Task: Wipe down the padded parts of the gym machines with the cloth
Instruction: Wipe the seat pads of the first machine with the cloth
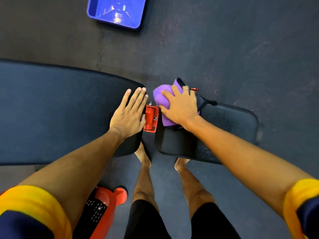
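- Left hand (128, 111): flat, fingers straight and close together, palm resting on the rounded end of the long black pad (60, 109). Grasps nothing.
- Right hand (179, 106): fingers curled over the bunched purple cloth (159, 96), thumb against its near side, gripping it and pressing it down.
- Cloth sits on the inner end of the smaller black seat pad (227, 121), next to the gap between the two pads.
- Red metal bracket (149, 118) in that gap, between the hands; left hand's edge touches it.
- Small red knob (194, 89) just beyond the right fingers.
- Blue plastic tub (115, 11) on the dark rubber floor (224, 49), well apart from the pads.
- Red frame foot (110, 200) on the floor near the left forearm.
- Person's bare feet partly under the pads.
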The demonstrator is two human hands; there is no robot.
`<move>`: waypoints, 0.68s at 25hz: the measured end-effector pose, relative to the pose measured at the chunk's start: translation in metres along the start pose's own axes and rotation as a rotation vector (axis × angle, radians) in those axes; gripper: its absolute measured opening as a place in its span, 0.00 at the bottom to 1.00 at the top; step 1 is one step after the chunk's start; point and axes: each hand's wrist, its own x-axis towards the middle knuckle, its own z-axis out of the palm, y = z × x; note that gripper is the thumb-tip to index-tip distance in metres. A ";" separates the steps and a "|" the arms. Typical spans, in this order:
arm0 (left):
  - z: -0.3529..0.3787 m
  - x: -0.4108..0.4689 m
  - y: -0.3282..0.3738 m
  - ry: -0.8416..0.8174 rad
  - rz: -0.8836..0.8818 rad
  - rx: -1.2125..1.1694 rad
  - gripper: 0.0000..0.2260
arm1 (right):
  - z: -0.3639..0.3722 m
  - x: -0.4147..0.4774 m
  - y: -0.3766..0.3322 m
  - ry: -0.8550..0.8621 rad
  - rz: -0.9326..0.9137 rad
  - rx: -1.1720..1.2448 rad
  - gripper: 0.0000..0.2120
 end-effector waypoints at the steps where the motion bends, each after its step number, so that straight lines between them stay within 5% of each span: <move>1: 0.000 0.000 -0.001 0.004 -0.002 -0.005 0.31 | 0.002 -0.013 0.011 0.033 0.056 0.043 0.29; 5: -0.002 0.000 -0.001 -0.004 0.002 -0.013 0.30 | 0.009 -0.002 0.008 0.062 0.176 0.073 0.31; 8: -0.003 0.000 0.001 -0.019 0.008 0.004 0.30 | 0.008 0.016 -0.025 0.012 -0.004 -0.039 0.29; 17: -0.004 0.000 0.001 -0.046 0.017 0.024 0.30 | 0.055 -0.059 -0.014 0.236 -0.318 0.001 0.31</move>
